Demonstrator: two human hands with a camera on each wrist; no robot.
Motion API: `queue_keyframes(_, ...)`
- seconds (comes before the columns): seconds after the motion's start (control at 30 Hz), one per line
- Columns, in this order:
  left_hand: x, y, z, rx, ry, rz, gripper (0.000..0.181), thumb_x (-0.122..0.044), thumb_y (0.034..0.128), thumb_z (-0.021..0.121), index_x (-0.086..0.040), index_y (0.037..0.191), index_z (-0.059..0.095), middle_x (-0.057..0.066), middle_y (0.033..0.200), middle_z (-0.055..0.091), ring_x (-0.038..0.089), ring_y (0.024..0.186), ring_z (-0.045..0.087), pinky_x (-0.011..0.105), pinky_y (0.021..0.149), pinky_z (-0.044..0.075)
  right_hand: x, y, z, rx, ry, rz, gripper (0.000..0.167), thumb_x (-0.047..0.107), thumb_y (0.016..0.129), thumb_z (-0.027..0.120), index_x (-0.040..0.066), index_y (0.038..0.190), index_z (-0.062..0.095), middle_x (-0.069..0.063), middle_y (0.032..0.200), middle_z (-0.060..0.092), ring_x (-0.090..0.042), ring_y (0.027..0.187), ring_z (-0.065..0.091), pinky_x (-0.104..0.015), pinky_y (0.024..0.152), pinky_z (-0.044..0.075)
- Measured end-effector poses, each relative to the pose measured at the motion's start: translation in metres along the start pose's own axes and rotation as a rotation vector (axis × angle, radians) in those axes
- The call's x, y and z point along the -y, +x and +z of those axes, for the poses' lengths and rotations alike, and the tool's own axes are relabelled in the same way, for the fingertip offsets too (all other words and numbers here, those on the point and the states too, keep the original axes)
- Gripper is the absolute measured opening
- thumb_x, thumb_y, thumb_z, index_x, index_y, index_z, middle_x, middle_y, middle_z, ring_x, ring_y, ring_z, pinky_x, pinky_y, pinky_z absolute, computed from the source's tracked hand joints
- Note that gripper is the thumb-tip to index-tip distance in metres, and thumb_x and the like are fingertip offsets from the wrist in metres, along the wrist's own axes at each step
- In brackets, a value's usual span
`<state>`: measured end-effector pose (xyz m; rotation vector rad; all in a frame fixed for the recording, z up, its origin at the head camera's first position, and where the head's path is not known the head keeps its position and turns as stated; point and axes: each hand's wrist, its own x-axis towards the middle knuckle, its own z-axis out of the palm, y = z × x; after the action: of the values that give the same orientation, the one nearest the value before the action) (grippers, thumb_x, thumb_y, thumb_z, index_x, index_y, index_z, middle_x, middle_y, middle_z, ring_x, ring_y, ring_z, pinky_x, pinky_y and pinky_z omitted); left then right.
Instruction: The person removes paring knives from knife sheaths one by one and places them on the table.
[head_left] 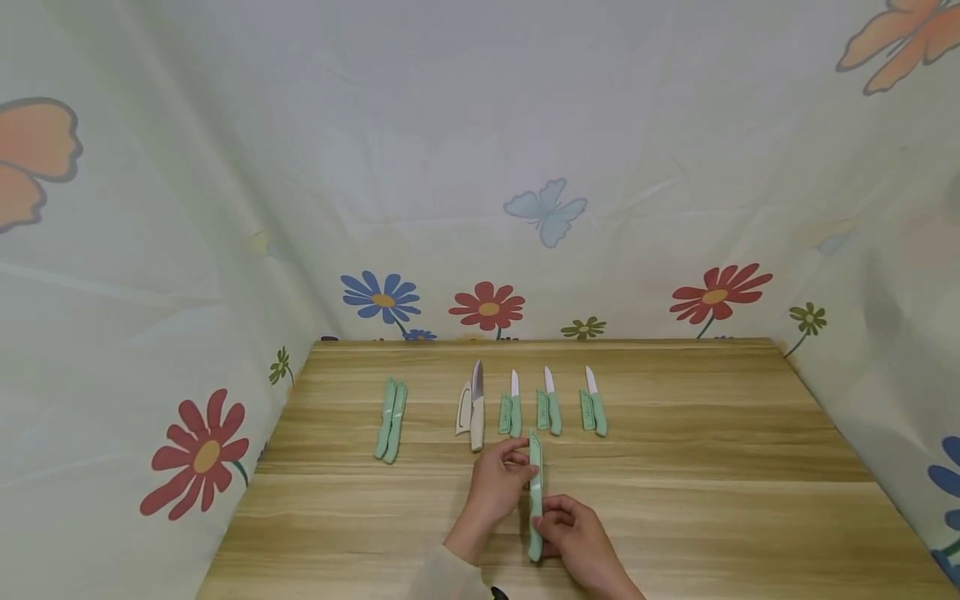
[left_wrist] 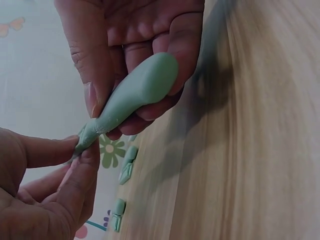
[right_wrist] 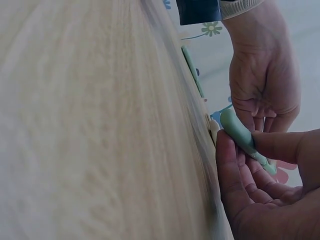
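Between both hands is a green-handled paring knife (head_left: 536,497) in its green sheath, held above the table with the sheathed end pointing away. My left hand (head_left: 498,477) pinches the sheath end between thumb and fingers. My right hand (head_left: 582,537) grips the handle (left_wrist: 142,85), thumb on one side and fingers on the other. Just beyond my hands lie three green paring knives (head_left: 554,412) with bared blades, each beside its own green sheath (head_left: 587,410). A larger cream-handled knife (head_left: 477,412) lies to their left beside a cream sheath (head_left: 464,408).
Two sheathed green knives (head_left: 388,421) lie side by side at the left of the wooden table (head_left: 697,442). A pale curtain (head_left: 637,150) printed with flowers and butterflies hangs behind the table and along both sides.
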<state>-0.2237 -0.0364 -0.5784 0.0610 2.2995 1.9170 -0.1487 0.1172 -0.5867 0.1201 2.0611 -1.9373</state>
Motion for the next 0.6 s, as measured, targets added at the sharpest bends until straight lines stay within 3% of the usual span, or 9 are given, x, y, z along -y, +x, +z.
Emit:
queue_keyframes(0.47,-0.0009,0.0017,-0.0055,-0.027,-0.013,0.020,0.040,-0.001,0.0874,0.076,-0.001,0.126,0.070,0.007,0.092,0.071,0.010,0.077,0.068,0.024,0.065,0.055,-0.0027,-0.0063,0.0046,0.084,0.032,-0.003,0.034,0.006,0.097,0.064,-0.014,0.122,0.053,-0.007,0.094,0.066,-0.017,0.081,0.066,-0.033,0.071,0.062)
queue_keyframes(0.6,-0.0017,0.0028,-0.0072,-0.022,-0.036,0.015,0.040,0.000,0.0881,0.076,0.000,0.127,0.069,0.008,0.093,0.071,0.010,0.077,0.069,0.030,0.067,0.060,-0.0042,-0.0082,0.0048,0.096,0.012,0.025,0.032,0.006,0.097,0.066,-0.013,0.121,0.055,-0.007,0.093,0.066,-0.016,0.080,0.066,-0.035,0.071,0.063)
